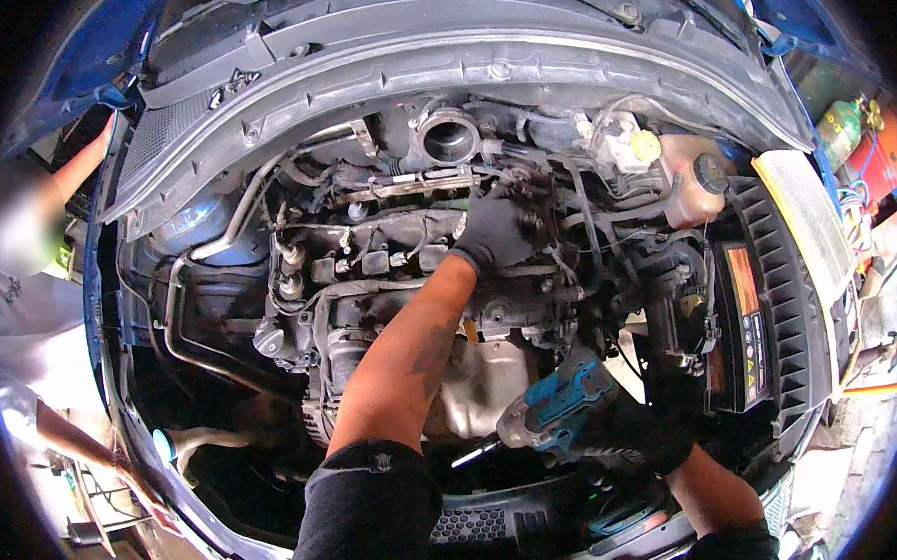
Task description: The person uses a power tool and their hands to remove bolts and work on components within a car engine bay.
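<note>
My left hand [501, 230], in a black glove, reaches across the engine [397, 252] to its far right end. Its fingers curl down among hoses and wiring beside the metal fuel rail [414, 186]; what they grip, if anything, is hidden. Close to the front of the engine bay, my right hand [641, 437], also gloved in black, is closed round the handle of a blue and grey cordless impact wrench [559, 410]. The wrench's shiny bit or extension [476, 454] points left, apart from the engine, in front of a metal heat shield [493, 378].
An open round intake pipe [449, 138] stands behind the engine. To the right are a coolant tank [695, 189], a yellow-capped reservoir [646, 146], a car battery [739, 327] and a pleated air filter [806, 214]. Another person's forearm [85, 436] rests by the left fender.
</note>
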